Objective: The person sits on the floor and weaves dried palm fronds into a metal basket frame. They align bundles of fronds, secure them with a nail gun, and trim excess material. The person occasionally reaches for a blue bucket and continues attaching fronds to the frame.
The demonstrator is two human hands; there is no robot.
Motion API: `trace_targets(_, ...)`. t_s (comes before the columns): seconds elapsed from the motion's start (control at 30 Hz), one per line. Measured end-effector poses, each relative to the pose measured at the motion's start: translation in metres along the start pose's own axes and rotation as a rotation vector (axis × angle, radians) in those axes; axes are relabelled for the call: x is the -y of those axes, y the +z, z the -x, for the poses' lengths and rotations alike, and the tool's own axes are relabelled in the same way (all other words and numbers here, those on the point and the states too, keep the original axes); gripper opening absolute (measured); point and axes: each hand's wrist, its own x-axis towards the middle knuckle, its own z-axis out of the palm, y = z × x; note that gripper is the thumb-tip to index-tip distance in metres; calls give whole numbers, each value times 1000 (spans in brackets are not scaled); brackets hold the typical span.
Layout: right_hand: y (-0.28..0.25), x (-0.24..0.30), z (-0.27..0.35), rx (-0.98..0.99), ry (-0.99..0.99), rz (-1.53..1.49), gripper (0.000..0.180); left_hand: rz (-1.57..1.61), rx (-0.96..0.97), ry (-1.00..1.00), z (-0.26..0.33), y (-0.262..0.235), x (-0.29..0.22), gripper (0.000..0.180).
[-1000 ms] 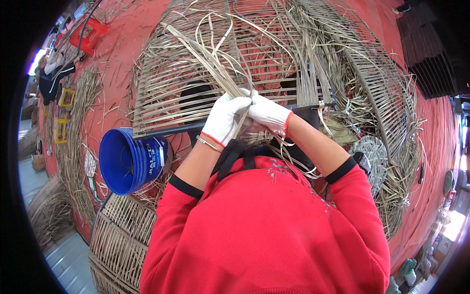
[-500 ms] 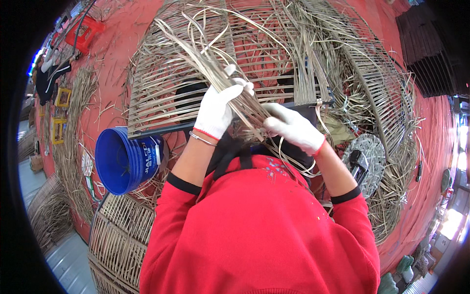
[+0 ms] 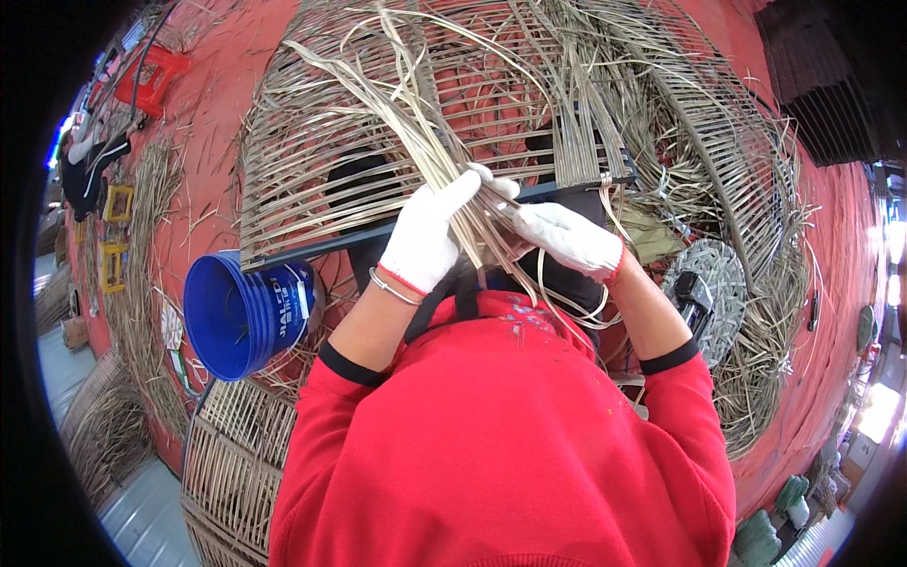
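A bundle of flat wicker strips slants across the middle, its long ends fanning up to the far left. My left hand, in a white knit glove, is closed round the lower part of the bundle. From the right, my right hand, gloved the same way, closes on the strips' lower right side with its fingers nearly straight; its thumb is partly hidden. Under the bundle lies a partly woven panel of spaced strips on a dark frame. A few loose strips curl below my right hand.
A blue bucket stands at the left by another woven panel. Loose strips pile up at the right, beside a round silvery woven pad with a black device on it. A red plastic stool is at the far left.
The bundle has come slightly nearer and turned more upright. My left hand has moved down a little with it, and my right hand's fingers have straightened along the strips.
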Motion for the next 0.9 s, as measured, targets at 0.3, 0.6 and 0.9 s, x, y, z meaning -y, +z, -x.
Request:
trace_targets(0.3,-6,11,40,-38,136,-77,40,223,28,193,-10,-22,-68,18)
trace_targets(0.6,-4,24,34,-338,159,-154,41,174,-198,105,-22,-28,-43,30)
trace_targets(0.9,-17,19,38,-311,110,-435,41,161,-232,77,-8,-30,-25,24)
